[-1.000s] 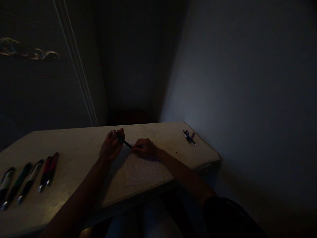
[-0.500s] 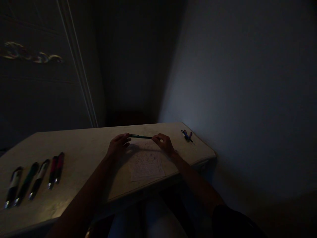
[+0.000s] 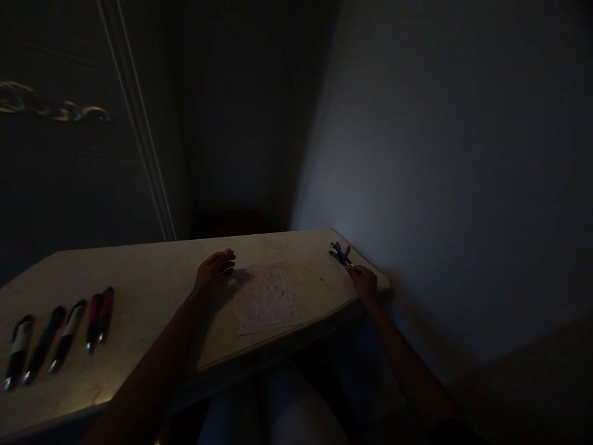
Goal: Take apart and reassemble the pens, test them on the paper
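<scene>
Dim desk (image 3: 152,290): right hand (image 3: 364,282) at pen cluster (image 3: 340,252) by desk's right edge, grip unclear; left hand (image 3: 214,269), fingers loosely curled, beside paper (image 3: 267,298). Risk: pens nudged off edge.

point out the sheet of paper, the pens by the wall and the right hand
paper (image 3: 267,298), head view, middle of the sheet
pens by the wall (image 3: 340,252), head view, where the small pile crosses
right hand (image 3: 364,282), head view, back of the hand, next to the pens
</scene>
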A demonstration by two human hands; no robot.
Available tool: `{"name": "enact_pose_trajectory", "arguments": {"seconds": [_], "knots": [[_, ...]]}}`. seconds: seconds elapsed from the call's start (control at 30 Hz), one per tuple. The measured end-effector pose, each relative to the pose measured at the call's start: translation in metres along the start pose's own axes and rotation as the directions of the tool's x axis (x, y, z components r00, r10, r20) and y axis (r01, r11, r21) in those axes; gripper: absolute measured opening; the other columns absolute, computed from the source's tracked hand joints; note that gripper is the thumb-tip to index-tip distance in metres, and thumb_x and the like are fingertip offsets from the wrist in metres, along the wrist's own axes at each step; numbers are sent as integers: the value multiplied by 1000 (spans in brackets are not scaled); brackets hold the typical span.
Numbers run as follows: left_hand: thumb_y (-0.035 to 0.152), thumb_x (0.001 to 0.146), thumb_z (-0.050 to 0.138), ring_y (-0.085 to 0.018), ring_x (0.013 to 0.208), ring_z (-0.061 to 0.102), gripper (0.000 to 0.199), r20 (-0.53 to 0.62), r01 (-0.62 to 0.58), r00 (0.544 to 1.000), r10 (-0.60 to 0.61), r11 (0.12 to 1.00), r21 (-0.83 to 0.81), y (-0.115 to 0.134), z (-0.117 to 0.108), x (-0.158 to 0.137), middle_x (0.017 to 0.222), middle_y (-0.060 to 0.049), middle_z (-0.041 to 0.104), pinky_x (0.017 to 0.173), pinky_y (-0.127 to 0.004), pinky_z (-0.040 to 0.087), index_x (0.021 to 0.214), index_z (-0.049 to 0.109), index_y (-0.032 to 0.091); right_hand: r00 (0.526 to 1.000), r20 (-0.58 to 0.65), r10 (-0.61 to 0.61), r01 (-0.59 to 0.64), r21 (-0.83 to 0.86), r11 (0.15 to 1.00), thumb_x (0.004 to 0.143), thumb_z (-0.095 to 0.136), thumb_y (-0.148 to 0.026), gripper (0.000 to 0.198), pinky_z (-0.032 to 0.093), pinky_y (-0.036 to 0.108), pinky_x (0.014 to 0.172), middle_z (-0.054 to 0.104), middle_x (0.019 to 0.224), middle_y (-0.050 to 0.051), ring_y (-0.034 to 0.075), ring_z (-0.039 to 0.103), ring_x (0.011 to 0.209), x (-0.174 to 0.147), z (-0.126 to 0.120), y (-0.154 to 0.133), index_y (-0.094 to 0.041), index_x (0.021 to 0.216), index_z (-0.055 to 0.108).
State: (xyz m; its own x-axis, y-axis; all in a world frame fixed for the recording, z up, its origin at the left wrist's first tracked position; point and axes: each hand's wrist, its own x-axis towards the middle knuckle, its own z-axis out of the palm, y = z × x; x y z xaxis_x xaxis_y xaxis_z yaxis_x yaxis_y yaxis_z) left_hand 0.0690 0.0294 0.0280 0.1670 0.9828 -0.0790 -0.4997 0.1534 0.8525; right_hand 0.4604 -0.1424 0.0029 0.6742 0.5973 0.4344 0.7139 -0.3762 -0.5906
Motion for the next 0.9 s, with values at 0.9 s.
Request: {"name": "enact_pose_trajectory", "arguments": {"seconds": [0.9], "knots": [[56,58,78,-18,63,59,43,40,-222,971,235,827,516,-7,-23,-47,69,-7,67,53,-28,46,72,71,15,965,214,152,-61,-379,923,95,43,-49,46,45,33,80,63,118,18,27,63,103,13,-6,-21,-15,121,61]]}}
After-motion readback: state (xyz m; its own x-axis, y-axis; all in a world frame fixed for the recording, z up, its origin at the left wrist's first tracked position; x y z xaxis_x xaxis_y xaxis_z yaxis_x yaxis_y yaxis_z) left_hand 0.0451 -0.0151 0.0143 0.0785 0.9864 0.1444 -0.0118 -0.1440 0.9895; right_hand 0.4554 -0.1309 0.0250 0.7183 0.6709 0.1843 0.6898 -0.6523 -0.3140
